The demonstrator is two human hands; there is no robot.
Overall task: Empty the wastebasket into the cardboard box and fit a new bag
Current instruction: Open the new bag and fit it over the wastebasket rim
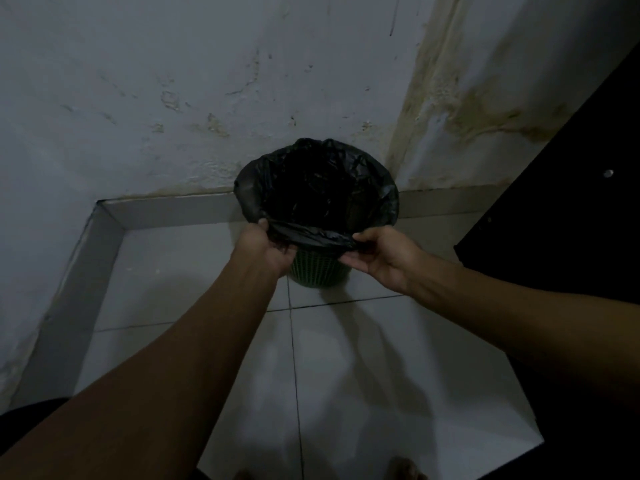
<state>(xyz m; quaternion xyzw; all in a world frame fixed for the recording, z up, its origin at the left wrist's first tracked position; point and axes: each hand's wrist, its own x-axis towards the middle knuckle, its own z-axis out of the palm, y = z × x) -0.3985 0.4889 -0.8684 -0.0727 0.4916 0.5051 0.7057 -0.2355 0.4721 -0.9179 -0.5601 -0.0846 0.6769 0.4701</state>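
- The green wastebasket [320, 271] stands upright on the tiled floor [363, 358], close to the floor's far edge where the skirting meets the stained wall [207, 81], not far from the corner of the two walls.
- A black bin bag [317, 188] lines it, its mouth spread wide and folded over the rim all round; the green lattice shows only low on the near side, under the fold.
- The left hand [265, 249] grips the near-left part of the bag's folded edge, fingers curled under the plastic.
- The right hand [375, 256] pinches the near-right part of the same fold, thumb on top and fingers beneath.
- The hands sit apart, with a taut band of bag stretched between them along the near rim.
- The basket lies straight ahead of both hands, its long axis vertical; neither hand is clearly the nearer, since both hold the near rim.
- My judgement is that a new bag is being fitted, the near edge being the last to be pulled down; the bag's inside is too dark to tell whether it is empty.
- No cardboard box is in view.
- A dark piece of furniture [571, 202] stands at the right, well apart from the basket.
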